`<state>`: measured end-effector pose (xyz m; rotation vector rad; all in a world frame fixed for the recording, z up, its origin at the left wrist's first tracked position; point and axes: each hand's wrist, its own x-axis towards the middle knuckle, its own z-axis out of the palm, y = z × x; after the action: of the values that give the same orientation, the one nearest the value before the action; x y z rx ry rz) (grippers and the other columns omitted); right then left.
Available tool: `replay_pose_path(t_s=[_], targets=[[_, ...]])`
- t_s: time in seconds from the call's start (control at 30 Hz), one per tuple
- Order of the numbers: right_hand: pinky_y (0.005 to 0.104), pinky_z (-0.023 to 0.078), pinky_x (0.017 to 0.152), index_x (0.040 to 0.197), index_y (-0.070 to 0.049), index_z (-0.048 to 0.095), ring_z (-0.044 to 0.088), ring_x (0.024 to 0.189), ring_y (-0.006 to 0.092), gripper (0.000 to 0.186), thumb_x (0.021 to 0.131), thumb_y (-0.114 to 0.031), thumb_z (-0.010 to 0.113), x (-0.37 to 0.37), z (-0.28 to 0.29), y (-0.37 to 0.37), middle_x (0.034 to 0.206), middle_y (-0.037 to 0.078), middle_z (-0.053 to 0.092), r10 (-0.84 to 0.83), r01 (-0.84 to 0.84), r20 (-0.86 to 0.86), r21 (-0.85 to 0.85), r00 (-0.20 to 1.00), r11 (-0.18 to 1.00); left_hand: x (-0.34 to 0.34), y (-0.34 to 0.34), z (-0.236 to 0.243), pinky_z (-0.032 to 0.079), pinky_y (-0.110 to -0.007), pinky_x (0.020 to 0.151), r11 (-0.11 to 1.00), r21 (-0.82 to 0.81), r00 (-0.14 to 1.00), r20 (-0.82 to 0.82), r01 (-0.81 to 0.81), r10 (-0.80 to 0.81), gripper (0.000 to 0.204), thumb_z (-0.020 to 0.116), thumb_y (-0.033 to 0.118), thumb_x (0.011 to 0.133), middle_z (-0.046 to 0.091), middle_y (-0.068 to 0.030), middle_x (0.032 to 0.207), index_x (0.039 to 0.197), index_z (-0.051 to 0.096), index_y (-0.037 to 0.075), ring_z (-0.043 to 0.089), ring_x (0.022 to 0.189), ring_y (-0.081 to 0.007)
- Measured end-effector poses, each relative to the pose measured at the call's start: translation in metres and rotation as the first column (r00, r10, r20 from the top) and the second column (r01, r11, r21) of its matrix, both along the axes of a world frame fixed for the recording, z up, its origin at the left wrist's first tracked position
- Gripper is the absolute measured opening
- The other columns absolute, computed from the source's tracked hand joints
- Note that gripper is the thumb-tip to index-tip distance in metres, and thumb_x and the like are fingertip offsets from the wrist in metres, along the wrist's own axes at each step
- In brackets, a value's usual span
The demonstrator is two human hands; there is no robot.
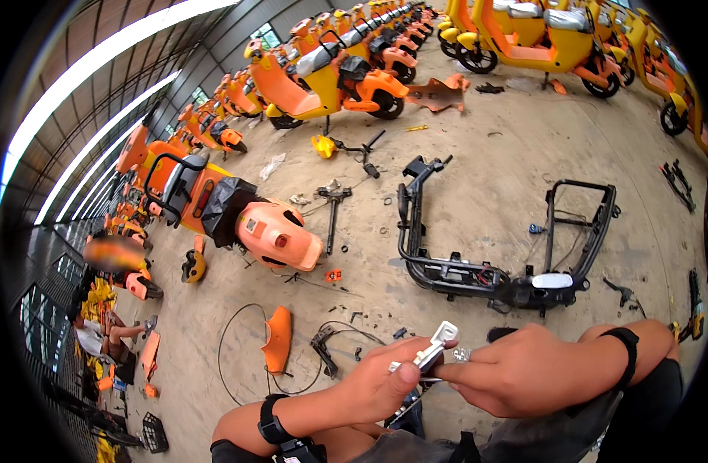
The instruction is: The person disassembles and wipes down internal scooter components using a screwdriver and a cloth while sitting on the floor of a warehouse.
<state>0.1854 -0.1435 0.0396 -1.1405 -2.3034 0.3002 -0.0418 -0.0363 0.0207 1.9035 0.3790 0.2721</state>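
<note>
At the lower middle, my left hand (385, 378) is closed around a small white plastic part (435, 349) with a hole near its upper end. My right hand (516, 369) meets it from the other side, fingers curled and pressed together close to the white part. A glinting silvery piece (462, 355) shows at the right fingers; whether it is worn or held I cannot tell. What lies between the right fingertips is hidden. Beyond my hands a bare black scooter frame (466, 285) rests on the floor, with a white oval piece (552, 281) on it.
An orange curved panel (278, 339), looped cables (224, 332) and a black bracket (321, 347) lie left of my hands. A partly stripped orange scooter (269, 231) stands farther left. Rows of scooters (323, 85) line the back. A person (99, 339) sits at far left.
</note>
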Motion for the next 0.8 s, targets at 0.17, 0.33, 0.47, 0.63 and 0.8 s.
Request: replay_pose_path(t_s=[0.17,0.33,0.47,0.63,0.8], targets=[[0.0315,0.044,0.043,0.115,-0.016,0.069,0.059,0.053,0.0181,0.033,0.082,-0.016,0.071,0.003,0.013,0.001,0.062,-0.001,0.054,-0.055,0.059,0.094,-0.041,0.994,0.997,0.005,-0.001,-0.009,0.047,-0.032,0.085,0.987,-0.153,0.996,0.067,-0.047,0.058,0.062,0.036,0.052,0.104,0.062,-0.0131,0.108,0.135,0.052,0.0,0.059,0.096,-0.02],[0.032,0.046,0.047,0.109,-0.014,0.072,0.06,0.054,0.0202,0.029,0.08,-0.014,0.073,0.004,0.008,0.004,0.064,0.002,0.058,-0.039,0.039,0.003,-0.064,0.999,0.997,0.001,-0.002,-0.009,0.046,-0.027,0.068,0.979,-0.196,0.996,0.047,-0.062,0.072,0.053,0.038,0.046,0.105,0.058,-0.0038,0.085,0.134,0.054,0.003,0.052,0.075,-0.0113],[0.0315,0.046,0.047,0.108,-0.012,0.073,0.06,0.053,0.021,0.028,0.08,-0.013,0.073,0.007,0.013,0.004,0.063,0.003,0.059,-0.041,0.043,0.015,-0.102,0.999,0.994,-0.001,0.0,-0.008,0.043,-0.025,0.063,0.971,-0.213,0.991,0.053,-0.11,0.124,0.055,0.036,0.047,0.105,0.056,-0.0009,0.08,0.133,0.054,0.004,0.049,0.071,-0.0088],[0.032,0.045,0.046,0.108,-0.011,0.073,0.059,0.052,0.0211,0.027,0.081,-0.013,0.073,0.006,0.015,0.004,0.061,0.003,0.058,-0.025,0.027,0.017,-0.111,1.0,0.993,-0.002,-0.001,-0.008,0.042,-0.025,0.062,0.971,-0.192,0.987,0.046,-0.143,0.154,0.055,0.035,0.049,0.105,0.055,0.0,0.078,0.126,0.058,0.004,0.048,0.069,-0.0083],[0.0326,0.044,0.045,0.108,-0.011,0.073,0.058,0.05,0.0214,0.027,0.08,-0.012,0.074,0.004,0.017,0.004,0.06,0.004,0.057,-0.045,0.045,0.011,-0.11,0.999,0.993,-0.003,0.001,-0.013,0.04,-0.026,0.06,0.963,-0.214,0.986,0.01,-0.163,0.169,0.054,0.035,0.05,0.105,0.052,0.0007,0.072,0.119,0.06,0.004,0.046,0.067,-0.0082]])
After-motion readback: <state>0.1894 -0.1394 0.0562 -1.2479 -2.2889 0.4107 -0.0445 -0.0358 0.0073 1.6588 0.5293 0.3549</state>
